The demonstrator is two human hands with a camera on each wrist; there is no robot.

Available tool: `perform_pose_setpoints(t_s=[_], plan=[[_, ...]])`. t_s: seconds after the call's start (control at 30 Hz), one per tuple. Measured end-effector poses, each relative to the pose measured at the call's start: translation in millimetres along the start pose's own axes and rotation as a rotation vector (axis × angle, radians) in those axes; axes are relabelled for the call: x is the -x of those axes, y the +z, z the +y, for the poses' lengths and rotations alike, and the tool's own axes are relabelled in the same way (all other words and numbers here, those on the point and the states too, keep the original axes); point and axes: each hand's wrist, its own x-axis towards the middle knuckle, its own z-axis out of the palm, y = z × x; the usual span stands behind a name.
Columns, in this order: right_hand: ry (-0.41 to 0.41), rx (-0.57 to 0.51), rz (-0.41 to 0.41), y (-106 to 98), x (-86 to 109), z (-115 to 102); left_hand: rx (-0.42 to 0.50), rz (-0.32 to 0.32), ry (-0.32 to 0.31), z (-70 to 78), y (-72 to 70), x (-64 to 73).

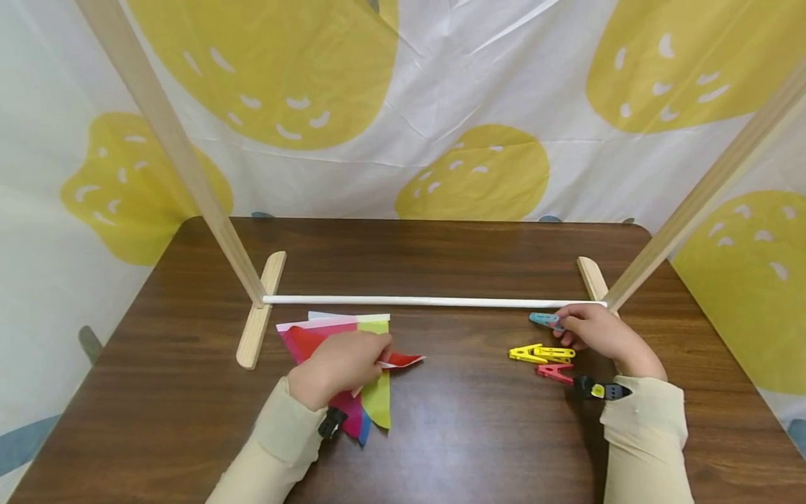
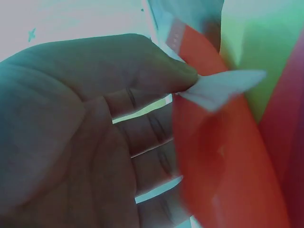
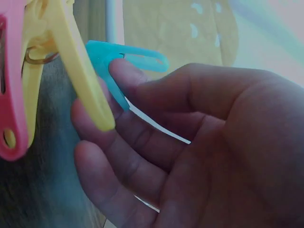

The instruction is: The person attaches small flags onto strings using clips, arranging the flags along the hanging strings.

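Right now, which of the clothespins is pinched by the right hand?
The blue clothespin, the one closest to the white rod: the right hand pinches it. The yellow and red clothespins lie nearer the person.

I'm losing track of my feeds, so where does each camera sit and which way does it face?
Head: worn on the head, facing forward and down at the table, bar, left hand, right hand and sleeves.
Left wrist: worn there, facing that hand's palm side, which pinches a red flag.
Right wrist: worn there, facing that hand's palm side, at the blue clip and yellow clip.
Shared: head and right wrist both show the blue clip.
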Motion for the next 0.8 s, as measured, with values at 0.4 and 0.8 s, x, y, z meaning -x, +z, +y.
perform_pose_setpoints(t_s=[0.4, 0.8], plan=[[0.040, 0.039, 0.031, -1.8, -0.1, -7.1, -0.030, 0.126, -0.025, 0.1, -2.9, -4.6], [0.063, 0.061, 0.021, 1.3, -0.5, -1.9, -0.028, 0.247, -0.078, -0.5, -1.2, -4.5]])
